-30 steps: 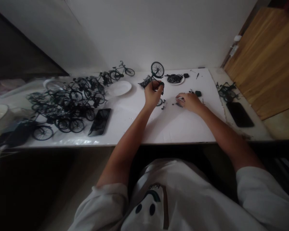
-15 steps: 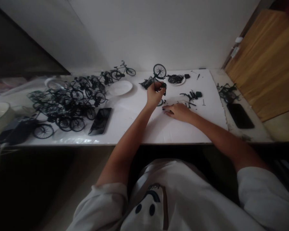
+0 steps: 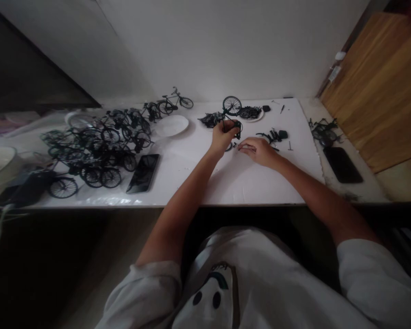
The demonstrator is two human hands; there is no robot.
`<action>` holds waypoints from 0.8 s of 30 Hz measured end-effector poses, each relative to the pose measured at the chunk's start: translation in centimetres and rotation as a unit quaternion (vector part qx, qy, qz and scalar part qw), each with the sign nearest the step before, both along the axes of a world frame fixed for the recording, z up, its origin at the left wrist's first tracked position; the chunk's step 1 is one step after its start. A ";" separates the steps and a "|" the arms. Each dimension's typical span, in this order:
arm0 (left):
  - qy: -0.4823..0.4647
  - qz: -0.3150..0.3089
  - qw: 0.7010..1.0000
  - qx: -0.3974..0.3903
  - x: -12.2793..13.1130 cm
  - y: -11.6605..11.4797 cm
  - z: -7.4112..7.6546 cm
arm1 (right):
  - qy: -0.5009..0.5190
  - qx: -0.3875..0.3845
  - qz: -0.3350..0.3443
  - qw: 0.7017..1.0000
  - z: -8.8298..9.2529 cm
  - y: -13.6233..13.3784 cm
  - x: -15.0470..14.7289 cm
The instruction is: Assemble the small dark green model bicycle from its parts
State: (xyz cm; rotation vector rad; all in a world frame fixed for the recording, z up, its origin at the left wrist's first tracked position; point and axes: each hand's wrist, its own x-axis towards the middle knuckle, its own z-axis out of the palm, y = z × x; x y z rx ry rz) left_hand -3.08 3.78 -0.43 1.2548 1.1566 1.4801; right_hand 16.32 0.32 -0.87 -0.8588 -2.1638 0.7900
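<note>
My left hand (image 3: 221, 137) is closed around a partly built dark model bicycle (image 3: 232, 114), whose single wheel stands up above my fingers. My right hand (image 3: 258, 151) rests on the white table (image 3: 239, 178) just right of the left hand, fingers curled and pinched near small dark parts (image 3: 233, 146); what it pinches is too small to make out. More loose parts (image 3: 273, 135) lie just beyond the right hand.
Several finished model bicycles (image 3: 99, 146) crowd the left of the table. A black phone (image 3: 143, 172) lies near them, another phone (image 3: 342, 164) at the right. An empty white plate (image 3: 173, 124) and a plate of parts (image 3: 250, 112) sit at the back. A wooden panel (image 3: 380, 87) stands at right.
My right hand slid left from the loose parts toward the left hand. The left hand lowered the model bicycle slightly.
</note>
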 end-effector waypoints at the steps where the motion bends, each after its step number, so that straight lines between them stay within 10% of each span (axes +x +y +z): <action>1: -0.001 -0.005 1.000 -0.006 0.0 0.0 0.1 | 0.022 0.007 -0.008 1.000 0.3 0.2 0.3; 10: 0.018 -0.136 0.990 -0.024 0.7 -1.4 0.7 | 0.095 0.023 -0.096 0.991 0.6 2.4 2.2; 24: 0.000 -0.146 0.989 -0.033 0.9 -1.6 0.6 | 0.111 -0.047 -0.102 0.987 0.5 2.8 2.2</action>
